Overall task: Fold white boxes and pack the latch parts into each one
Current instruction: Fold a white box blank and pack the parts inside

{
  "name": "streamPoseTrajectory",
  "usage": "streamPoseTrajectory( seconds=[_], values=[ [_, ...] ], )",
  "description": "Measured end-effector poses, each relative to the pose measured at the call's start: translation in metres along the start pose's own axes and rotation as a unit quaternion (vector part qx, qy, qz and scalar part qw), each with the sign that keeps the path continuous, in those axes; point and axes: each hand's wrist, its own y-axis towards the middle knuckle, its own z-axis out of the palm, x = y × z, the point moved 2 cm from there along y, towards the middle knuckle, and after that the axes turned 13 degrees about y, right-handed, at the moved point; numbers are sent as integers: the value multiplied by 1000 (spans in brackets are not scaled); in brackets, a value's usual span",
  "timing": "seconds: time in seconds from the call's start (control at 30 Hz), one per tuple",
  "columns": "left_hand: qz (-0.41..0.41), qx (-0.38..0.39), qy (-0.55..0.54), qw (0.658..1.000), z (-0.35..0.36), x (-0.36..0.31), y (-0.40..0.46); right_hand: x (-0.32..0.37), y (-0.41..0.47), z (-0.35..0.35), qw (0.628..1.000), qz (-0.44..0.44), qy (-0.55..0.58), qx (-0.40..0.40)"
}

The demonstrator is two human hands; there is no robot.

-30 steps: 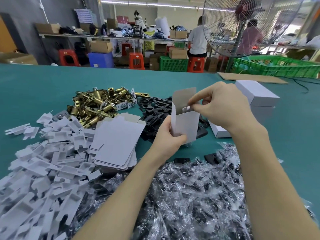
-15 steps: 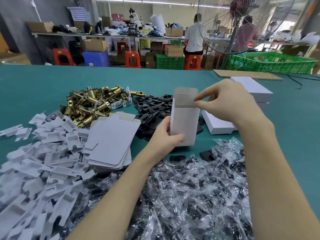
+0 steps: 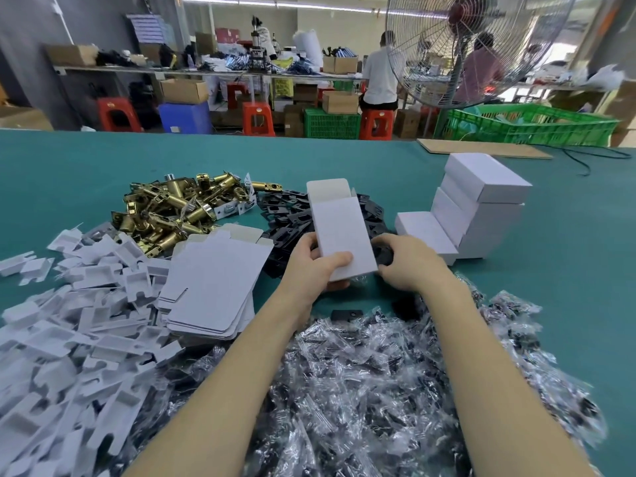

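Note:
My left hand (image 3: 311, 266) grips the near end of a folded white box (image 3: 340, 232), thumb across its top face. The box lies tilted away from me with its far flap open. My right hand (image 3: 407, 261) is just right of the box, fingers curled down over a black plate (image 3: 383, 254) at the edge of the black plate pile (image 3: 285, 218). Brass latch parts (image 3: 172, 211) are heaped at the far left. Flat unfolded box blanks (image 3: 213, 284) are stacked left of my left arm.
Finished white boxes (image 3: 478, 208) are stacked at the right. White card inserts (image 3: 69, 321) cover the near left, and clear plastic bags (image 3: 378, 390) of small parts fill the near middle. A big fan (image 3: 461, 46) and green crate (image 3: 530, 123) stand beyond the green table (image 3: 86, 160).
The box has come down from upright to lying tilted away. My right hand has left the top flap and dropped to the black plates beside the box.

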Motion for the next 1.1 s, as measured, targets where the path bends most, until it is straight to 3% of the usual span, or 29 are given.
streamPoseTrajectory(
  seconds=[0.13,0.3,0.43,0.6,0.7,0.77,0.9,1.1],
  values=[
    [2,8,10,1000,-1,1,1,-5,3,-6,995,10,62,-73],
    [4,19,19,1000,0,0,0,-7,3,-13,993,13,107,-56],
    [1,30,16,999,1,-1,-1,-6,-4,-39,974,18,217,-65],
    [10,63,36,997,2,-2,-3,6,-18,-81,929,-83,273,-234],
    [28,85,54,994,4,-4,-6,24,-25,-88,894,-160,304,-287],
    [41,97,84,991,6,-6,-9,34,-27,-84,890,-181,311,-279],
    [56,102,110,987,8,-7,-12,43,-27,-74,940,-178,232,-174],
    [73,118,86,987,7,-5,-10,50,-34,-79,970,-170,164,-49]
  ],
)
